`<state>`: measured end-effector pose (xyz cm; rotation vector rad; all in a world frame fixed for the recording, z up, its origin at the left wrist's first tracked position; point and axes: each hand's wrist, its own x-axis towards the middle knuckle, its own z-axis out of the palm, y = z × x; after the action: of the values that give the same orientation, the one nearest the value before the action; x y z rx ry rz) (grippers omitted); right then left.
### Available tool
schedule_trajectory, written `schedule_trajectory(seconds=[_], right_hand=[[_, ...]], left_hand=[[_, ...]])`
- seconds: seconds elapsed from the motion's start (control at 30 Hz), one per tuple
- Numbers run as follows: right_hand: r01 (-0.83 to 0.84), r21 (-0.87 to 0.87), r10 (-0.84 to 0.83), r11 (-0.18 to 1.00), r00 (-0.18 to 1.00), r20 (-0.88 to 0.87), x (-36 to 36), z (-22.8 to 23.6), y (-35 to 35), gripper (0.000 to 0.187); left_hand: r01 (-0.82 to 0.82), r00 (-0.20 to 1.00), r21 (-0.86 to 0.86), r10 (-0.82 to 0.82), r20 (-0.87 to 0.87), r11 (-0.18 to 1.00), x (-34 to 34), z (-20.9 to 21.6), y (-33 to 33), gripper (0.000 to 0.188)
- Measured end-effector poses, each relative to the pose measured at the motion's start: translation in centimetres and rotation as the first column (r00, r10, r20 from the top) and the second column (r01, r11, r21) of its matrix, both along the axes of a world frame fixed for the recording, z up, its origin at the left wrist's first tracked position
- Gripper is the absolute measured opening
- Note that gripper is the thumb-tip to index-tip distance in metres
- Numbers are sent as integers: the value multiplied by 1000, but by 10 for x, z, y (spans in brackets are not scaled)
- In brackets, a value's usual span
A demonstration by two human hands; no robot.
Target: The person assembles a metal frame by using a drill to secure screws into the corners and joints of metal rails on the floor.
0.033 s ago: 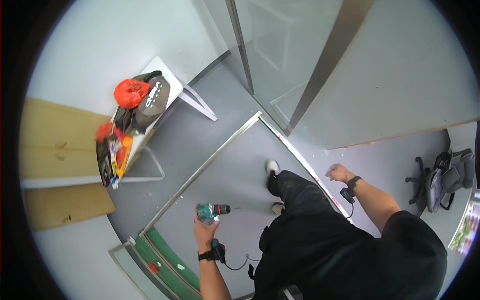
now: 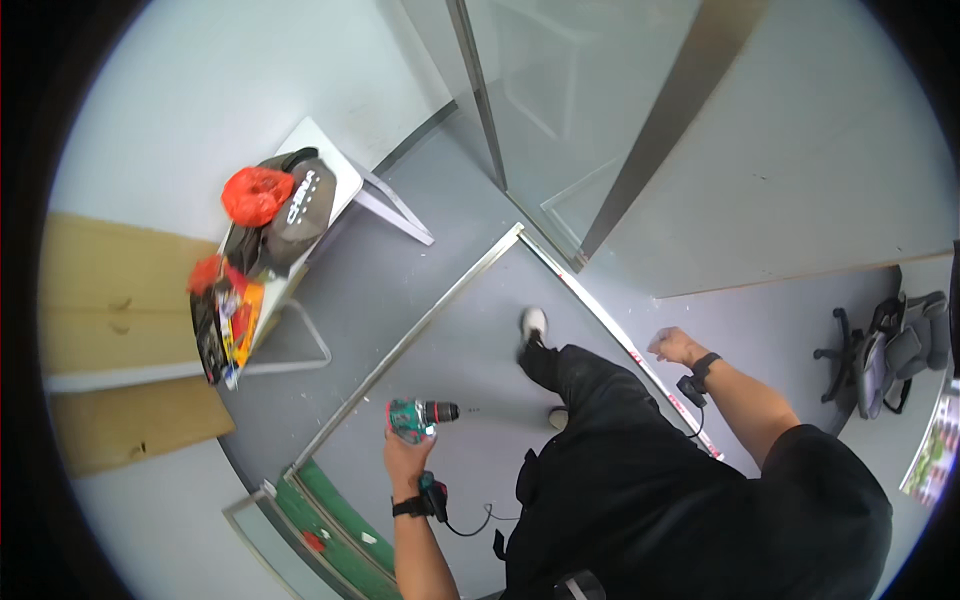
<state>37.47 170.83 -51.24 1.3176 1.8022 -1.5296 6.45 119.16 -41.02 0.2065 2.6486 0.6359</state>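
My left hand [image 2: 405,458] is wrapped round a cordless drill [image 2: 408,419], green and black with red rings. Its chuck points right, and a thin bit seems to stick out of it. The drill is held up over the grey floor. My right hand [image 2: 678,346] hangs beyond the right bar of a metal frame [image 2: 590,300], its fingers curled. Something pale shows at the fingertips, too small to name. Each wrist wears a black band with a small device and a cable.
A white bench [image 2: 345,185] at left bears a grey bag [image 2: 300,215], a red plastic bag [image 2: 257,195] and colourful packets [image 2: 235,325]. Green strips [image 2: 340,510] lie at lower left. Glass panels [image 2: 570,100] stand ahead, an office chair [image 2: 875,360] at right. My white shoe [image 2: 535,322] is inside the frame.
My front shoe has moved forward and a little left. The view has shifted slightly. Both hands keep nearly the same place, with the drill still in the left.
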Motion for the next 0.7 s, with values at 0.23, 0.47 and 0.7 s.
schedule_trajectory(seconds=[0.23,0.47,0.7], right_hand=[[-288,89,271,953,948,167,-153,-89,-12,31],[-386,179,370,905,922,116,-332,-137,-1,31],[-236,220,210,947,968,136,-411,-152,36,37]], left_hand=[[154,981,272,-181,76,950,-201,-35,188,53],[166,935,108,-191,300,980,-338,-103,334,42],[289,908,-20,-267,324,957,-404,-203,444,64]])
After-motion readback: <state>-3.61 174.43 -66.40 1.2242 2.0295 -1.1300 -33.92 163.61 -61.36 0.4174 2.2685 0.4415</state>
